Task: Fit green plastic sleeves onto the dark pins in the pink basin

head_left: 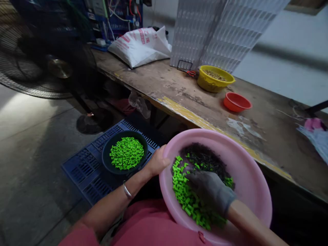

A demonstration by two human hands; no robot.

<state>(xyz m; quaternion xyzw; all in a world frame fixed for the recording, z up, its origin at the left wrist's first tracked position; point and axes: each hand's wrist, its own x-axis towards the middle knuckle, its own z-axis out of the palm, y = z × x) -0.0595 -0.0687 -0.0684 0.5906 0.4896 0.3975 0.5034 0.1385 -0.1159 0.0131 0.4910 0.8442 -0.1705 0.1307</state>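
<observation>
A large pink basin [252, 171] is tilted in front of my body, below the table's near edge. My left hand [159, 161] is closed on its left rim, thumb over the inside. In a grey glove, my right hand [211, 189] reaches into the basin, with its fingers down among small bright green plastic pieces [186, 196]. Blur and the hand itself hide what its fingers hold, if anything. The green pieces lie along the basin's left and lower side. Dark, thin scraps [205, 157] are heaped at the far side, with a few green pieces among them.
A dark bowl of green pieces [126, 153] stands on a blue plastic pallet [77, 167] at the left. On the wooden table [164, 80] are a white sack [143, 46], a yellow basin [211, 84] and a red bowl [237, 102]. A large fan [58, 68] stands at the left.
</observation>
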